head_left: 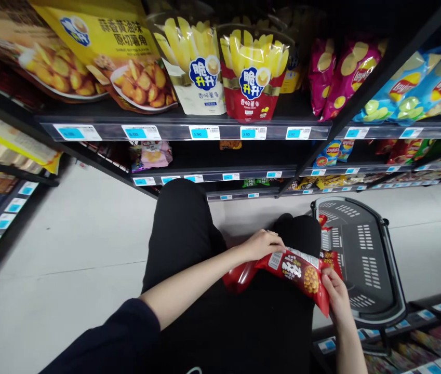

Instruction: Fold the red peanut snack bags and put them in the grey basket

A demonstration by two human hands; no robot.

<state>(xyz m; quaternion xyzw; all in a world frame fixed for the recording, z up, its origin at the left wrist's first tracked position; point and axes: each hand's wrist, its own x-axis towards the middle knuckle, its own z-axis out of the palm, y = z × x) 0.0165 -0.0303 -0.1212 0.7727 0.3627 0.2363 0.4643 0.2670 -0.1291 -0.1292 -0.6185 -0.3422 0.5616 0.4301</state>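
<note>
A red bag of peanuts, printed with white characters and a picture of round golden nuts, lies tilted above my lap. My left hand has its fingers closed on the bag's upper left edge. At the lower right end, my right hand pinches the bag between thumb and fingers. Below my left forearm, a glossy red object rests on my lap, partly hidden. Just right of my knee is a dark grey shopping basket, with red packets at its near left side.
A black shelf ahead bears yellow potato snack bags, fries pouches, and pink and blue chip bags. Price tags line the shelf edge. More shelving stands at left and lower right, around the pale floor.
</note>
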